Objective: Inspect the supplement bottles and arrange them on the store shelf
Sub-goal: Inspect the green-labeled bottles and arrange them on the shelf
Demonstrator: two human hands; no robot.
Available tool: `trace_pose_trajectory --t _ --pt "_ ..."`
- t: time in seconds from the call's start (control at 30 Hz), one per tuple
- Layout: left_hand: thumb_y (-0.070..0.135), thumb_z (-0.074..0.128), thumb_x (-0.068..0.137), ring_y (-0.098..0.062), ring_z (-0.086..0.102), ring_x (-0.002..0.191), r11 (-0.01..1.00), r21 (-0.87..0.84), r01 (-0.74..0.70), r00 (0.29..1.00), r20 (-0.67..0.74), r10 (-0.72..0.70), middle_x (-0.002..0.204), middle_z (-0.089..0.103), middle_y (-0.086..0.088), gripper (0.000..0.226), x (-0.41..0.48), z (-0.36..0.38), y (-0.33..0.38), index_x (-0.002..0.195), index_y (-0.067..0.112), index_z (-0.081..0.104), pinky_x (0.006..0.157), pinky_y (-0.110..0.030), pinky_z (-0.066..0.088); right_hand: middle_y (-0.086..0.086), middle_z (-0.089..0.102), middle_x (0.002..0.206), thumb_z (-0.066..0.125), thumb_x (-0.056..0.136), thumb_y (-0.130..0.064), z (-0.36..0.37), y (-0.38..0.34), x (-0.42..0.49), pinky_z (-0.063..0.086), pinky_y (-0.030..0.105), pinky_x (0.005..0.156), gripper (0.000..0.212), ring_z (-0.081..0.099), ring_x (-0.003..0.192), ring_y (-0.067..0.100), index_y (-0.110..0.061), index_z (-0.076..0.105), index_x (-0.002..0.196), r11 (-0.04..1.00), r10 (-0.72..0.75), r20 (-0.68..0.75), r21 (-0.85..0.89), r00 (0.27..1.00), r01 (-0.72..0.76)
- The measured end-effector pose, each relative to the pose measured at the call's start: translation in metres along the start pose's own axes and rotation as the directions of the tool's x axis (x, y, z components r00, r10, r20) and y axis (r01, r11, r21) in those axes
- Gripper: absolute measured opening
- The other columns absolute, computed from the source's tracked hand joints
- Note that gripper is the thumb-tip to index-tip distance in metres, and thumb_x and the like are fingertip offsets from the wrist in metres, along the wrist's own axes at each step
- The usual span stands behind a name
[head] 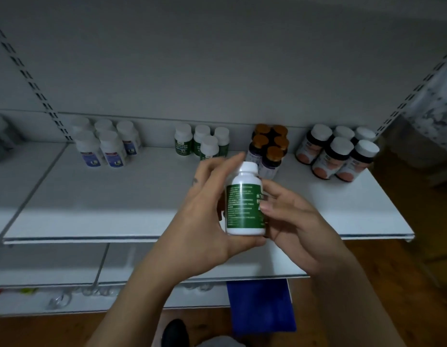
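Head view: a white bottle with a green label (245,204) is held upright in front of the white shelf (92,196), above its front edge. The left hand (204,219) wraps round its left side and base. The right hand (297,221) grips its right side. The label print seems too blurred to read.

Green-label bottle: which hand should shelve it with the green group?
Likely left hand: it wraps the bottle, and the green group sits beyond it; the right hand pinches just the label side.
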State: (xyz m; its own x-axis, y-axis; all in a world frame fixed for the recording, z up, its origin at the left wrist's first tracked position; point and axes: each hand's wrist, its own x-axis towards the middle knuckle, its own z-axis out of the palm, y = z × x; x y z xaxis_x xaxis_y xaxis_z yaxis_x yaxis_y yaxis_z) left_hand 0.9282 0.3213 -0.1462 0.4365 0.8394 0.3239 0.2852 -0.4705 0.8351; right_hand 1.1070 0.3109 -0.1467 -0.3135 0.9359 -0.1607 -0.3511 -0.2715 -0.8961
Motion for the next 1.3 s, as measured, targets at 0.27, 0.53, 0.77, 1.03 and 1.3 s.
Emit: trace_pose_trajectory --t 0.27,0.53,0.77,1.03,1.3 --pt "0.041 0.085 0.062 0.004 0.049 0.086 0.997 0.020 -0.068 0.997 -0.044 0.069 0.132 0.034 0.014 0.105 0.000 -0.008 0.012 0.150 0.029 0.030 0.076 -0.007 0.041 0.020 0.065 0.110 0.059 0.074 -0.011 -0.005 -0.004 0.015 0.054 0.043 0.088 0.053 0.064 0.100 0.030 -0.001 0.060 0.126 0.988 -0.015 0.175 0.154 0.984 -0.013" --pt "0.033 0.091 0.060 0.005 0.049 0.092 0.997 0.028 -0.072 0.995 -0.063 0.073 0.130 0.034 0.021 0.103 0.009 -0.016 0.004 0.145 0.031 0.034 0.076 -0.006 0.040 0.018 0.066 0.106 0.059 0.074 -0.010 0.000 -0.007 0.032 0.052 0.041 0.090 0.051 0.064 0.099 0.028 0.000 0.062 0.123 0.990 -0.037 0.180 0.142 0.983 0.012" --pt "0.030 0.087 0.067 0.008 0.046 0.097 0.989 0.145 -0.013 1.000 -0.008 0.015 0.135 0.029 0.016 0.103 0.019 -0.025 -0.029 0.148 0.035 0.024 0.076 -0.003 0.037 0.020 0.066 0.114 0.063 0.075 -0.004 0.007 0.003 0.051 0.049 0.045 0.097 0.051 0.062 0.109 0.033 0.000 0.059 0.126 1.000 -0.028 0.027 -0.003 0.999 0.028" --pt "0.032 0.082 0.069 0.011 0.042 0.101 0.985 0.164 0.046 0.999 0.001 -0.047 0.123 0.031 0.017 0.094 0.019 -0.042 -0.064 0.143 0.030 0.024 0.081 -0.003 0.036 0.020 0.069 0.112 0.066 0.074 -0.004 0.026 0.019 0.072 0.053 0.038 0.090 0.049 0.067 0.103 0.030 -0.008 0.062 0.122 0.992 -0.004 -0.114 -0.122 0.993 -0.010" --pt "0.045 0.086 0.061 -0.001 0.049 0.116 0.994 -0.010 0.113 0.993 -0.031 -0.113 0.126 0.051 0.010 0.097 0.013 -0.069 -0.080 0.140 0.029 0.031 0.097 -0.016 0.042 0.026 0.062 0.124 0.056 0.080 -0.002 0.040 0.026 0.081 0.053 0.045 0.091 0.051 0.063 0.110 0.036 -0.001 0.054 0.131 0.998 0.053 -0.017 -0.034 0.998 -0.053"
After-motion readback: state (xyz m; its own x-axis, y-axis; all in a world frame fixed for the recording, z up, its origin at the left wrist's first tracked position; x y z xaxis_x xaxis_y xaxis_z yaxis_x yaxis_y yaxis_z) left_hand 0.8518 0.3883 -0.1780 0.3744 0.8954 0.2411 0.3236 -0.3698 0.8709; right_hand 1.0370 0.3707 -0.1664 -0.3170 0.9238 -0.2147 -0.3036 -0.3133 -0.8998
